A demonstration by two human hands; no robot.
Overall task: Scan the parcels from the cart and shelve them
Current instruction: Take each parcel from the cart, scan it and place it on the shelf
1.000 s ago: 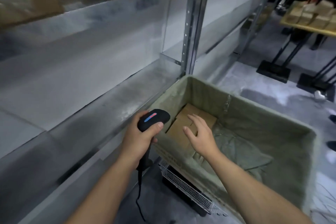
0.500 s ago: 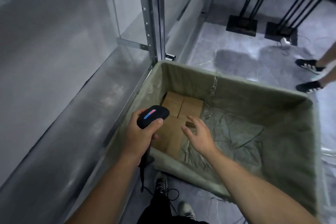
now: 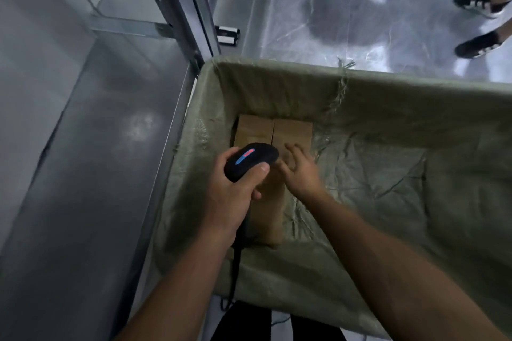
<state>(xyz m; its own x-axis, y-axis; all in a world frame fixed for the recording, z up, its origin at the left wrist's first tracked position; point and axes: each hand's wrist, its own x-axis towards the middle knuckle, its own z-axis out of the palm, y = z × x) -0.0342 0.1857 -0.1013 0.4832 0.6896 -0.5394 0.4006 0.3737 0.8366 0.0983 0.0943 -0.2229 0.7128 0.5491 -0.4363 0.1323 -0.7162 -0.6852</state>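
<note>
The right hand (image 3: pixel 300 171), fingers apart and empty, has sunk toward the parcels (image 3: pixel 273 133) in the cart's (image 3: pixel 415 77) far-left corner while the left hand (image 3: pixel 232 196) stays clamped on the scanner (image 3: pixel 249 160): pickup seems imminent.

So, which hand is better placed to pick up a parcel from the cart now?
The right hand. It is open and hangs over the cardboard parcels in the cart, while the left hand grips the barcode scanner and is not free.
</note>
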